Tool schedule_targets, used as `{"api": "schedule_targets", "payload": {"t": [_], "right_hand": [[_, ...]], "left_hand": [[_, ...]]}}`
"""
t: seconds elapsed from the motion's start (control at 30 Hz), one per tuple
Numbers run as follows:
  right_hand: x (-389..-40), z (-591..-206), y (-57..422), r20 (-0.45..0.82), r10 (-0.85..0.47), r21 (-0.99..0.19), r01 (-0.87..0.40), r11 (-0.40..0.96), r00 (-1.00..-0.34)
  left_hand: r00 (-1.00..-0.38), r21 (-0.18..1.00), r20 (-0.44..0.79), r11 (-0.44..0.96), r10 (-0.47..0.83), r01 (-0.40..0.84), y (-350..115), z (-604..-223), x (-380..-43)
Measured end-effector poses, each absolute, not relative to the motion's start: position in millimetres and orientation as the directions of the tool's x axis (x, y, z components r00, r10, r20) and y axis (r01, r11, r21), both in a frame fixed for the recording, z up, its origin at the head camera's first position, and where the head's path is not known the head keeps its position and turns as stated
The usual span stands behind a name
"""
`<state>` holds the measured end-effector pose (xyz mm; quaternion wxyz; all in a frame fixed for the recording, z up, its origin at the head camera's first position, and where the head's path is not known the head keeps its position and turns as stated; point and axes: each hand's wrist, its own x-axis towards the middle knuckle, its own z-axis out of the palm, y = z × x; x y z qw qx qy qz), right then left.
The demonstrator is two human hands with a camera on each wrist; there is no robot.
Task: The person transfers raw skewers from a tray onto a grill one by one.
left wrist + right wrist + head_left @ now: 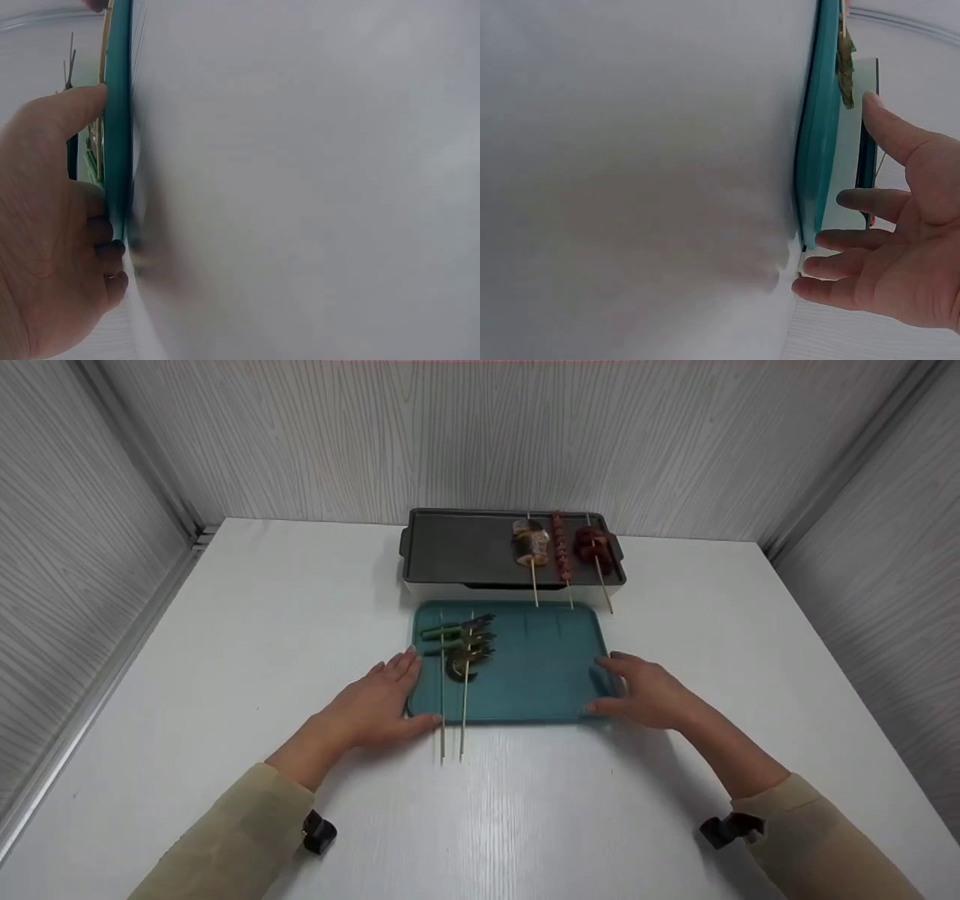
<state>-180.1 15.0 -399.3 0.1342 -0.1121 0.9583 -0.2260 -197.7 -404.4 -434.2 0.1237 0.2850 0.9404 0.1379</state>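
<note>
A teal rectangular tray [536,682] lies flat on the white table, and two wooden skewers rest on its left part. One skewer [442,697] carries green stalk-like pieces [442,631]; the other holds dark brownish curled pieces [459,666]. Both sticks reach past the tray's front edge. My left hand [379,701] is at the tray's left side, its thumb at the front left corner. In the left wrist view, the thumb [82,109] meets the rim. At the right side, my right hand [649,690] has spread fingers, with fingertips right at the rim; nothing is gripped.
Behind the tray stands a black griddle [461,547] on a white base. Across its right part lie a skewer of brown-and-white pieces [530,542], one of small red beads [560,547] and one of dark red pieces [591,547]. Grey wood-grain walls [480,442] enclose the table.
</note>
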Motion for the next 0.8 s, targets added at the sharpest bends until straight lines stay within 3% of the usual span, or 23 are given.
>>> {"api": "schedule_targets", "payload": {"t": [0.2,0.53,0.63,0.8], "right_hand": [[-178,-415,25,-0.251,-0.300,-0.398,-0.184,0.899,-0.920],[-178,-431,33,-0.239,-0.315,-0.421,-0.194,0.886,-0.919],[-176,-433,33,-0.220,-0.319,-0.424,-0.204,0.883,-0.922],[-177,-433,29,-0.221,-0.308,-0.422,-0.194,0.886,-0.925]], "left_hand": [[-0.812,0.328,-0.127,0.796,0.570,0.508,-405,-435,-198],[-0.854,0.322,0.017,0.806,0.520,0.497,-413,-427,-186],[-0.874,0.383,0.050,0.799,0.483,0.463,-415,-422,-177],[-0.913,0.593,0.093,0.715,0.396,0.371,-419,-416,-159]]}}
